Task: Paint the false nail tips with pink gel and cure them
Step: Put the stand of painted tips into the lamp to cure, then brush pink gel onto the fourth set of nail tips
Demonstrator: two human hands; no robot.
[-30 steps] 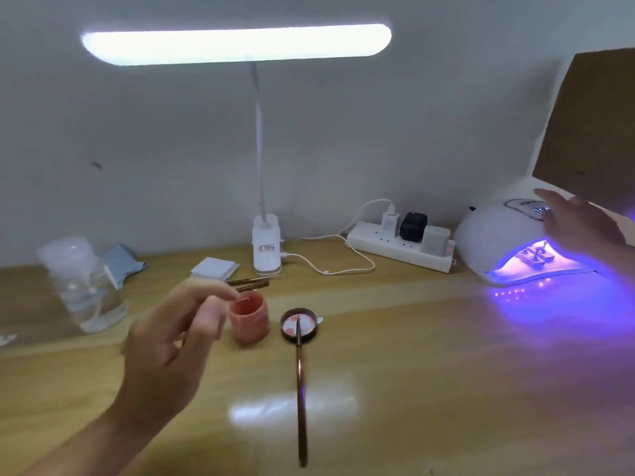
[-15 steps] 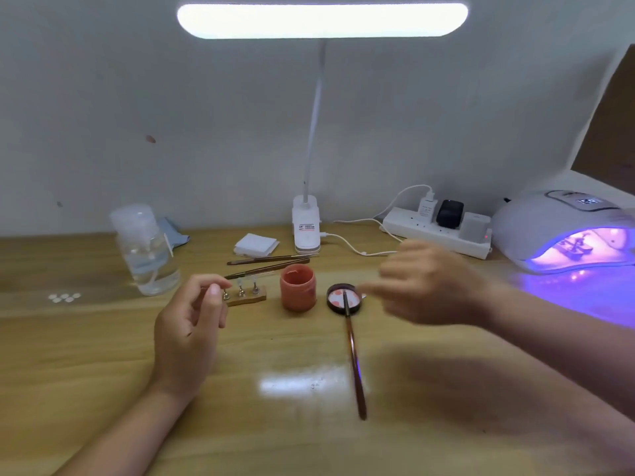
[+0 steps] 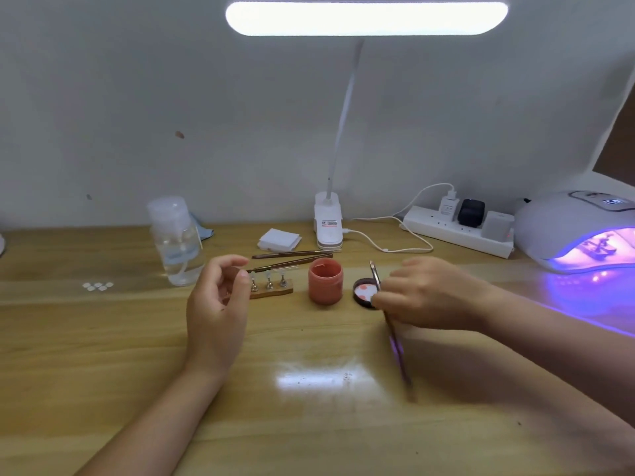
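Right hand: the right hand (image 3: 424,293) has its fingers curled round a long brush (image 3: 390,324), gripping it near the upper end; the handle slants down toward the near edge of the table (image 3: 103,355), and the tip pokes up just above the fingers.
Left hand: the left hand (image 3: 216,304) is raised over the table, fingers loosely curled with thumb and forefinger close together; whether anything is pinched between them I cannot tell.
Nail tip stand: a small wooden stand (image 3: 271,289) with three metal pegs sits just right of the left hand's fingertips, near but apart from them as far as I can see.
Pink gel jar: the open jar (image 3: 325,280) stands between the two hands, right of the stand.
Jar lid: the lid (image 3: 365,293) lies upturned with pink smears, just beside the jar and partly behind the right hand's fingers.
Curing lamp: the lamp (image 3: 556,228) glows violet at the far right, well apart from both hands, with a dark shape inside.
Spare brushes: two more brushes (image 3: 292,258) lie behind the stand.
Other things: a clear bottle (image 3: 177,242), white pads (image 3: 279,240), a desk lamp (image 3: 328,223) and a power strip (image 3: 453,231) line the back.
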